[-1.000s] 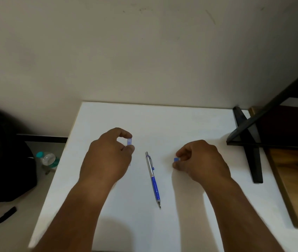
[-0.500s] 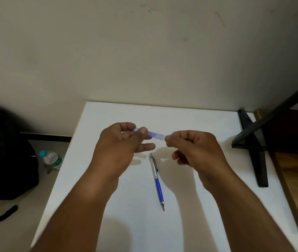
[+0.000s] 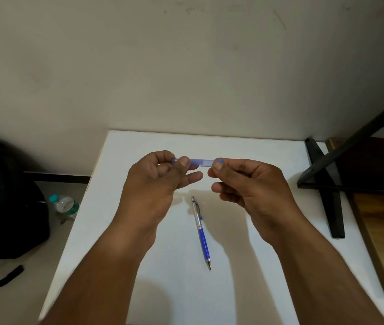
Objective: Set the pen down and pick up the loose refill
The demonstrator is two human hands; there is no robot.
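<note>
We take the pen (image 3: 201, 231) as our landmark: it lies on the counter (image 3: 245, 289), tip toward us. Above and just behind it, held off the counter, we see the thin tube (image 3: 200, 162) crosswise, the left hand (image 3: 153, 184) at its left end, the right hand (image 3: 249, 184) at its right. Far left of the pen, on the floor, stands a bottle (image 3: 65, 205), a backpack (image 3: 5, 207) beyond it. Far right lies a stand (image 3: 327, 184).

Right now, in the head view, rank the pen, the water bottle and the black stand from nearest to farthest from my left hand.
1. Pen, on the white table just right of the left hand.
2. Water bottle, on the floor to the left.
3. Black stand, at the far right.
</note>
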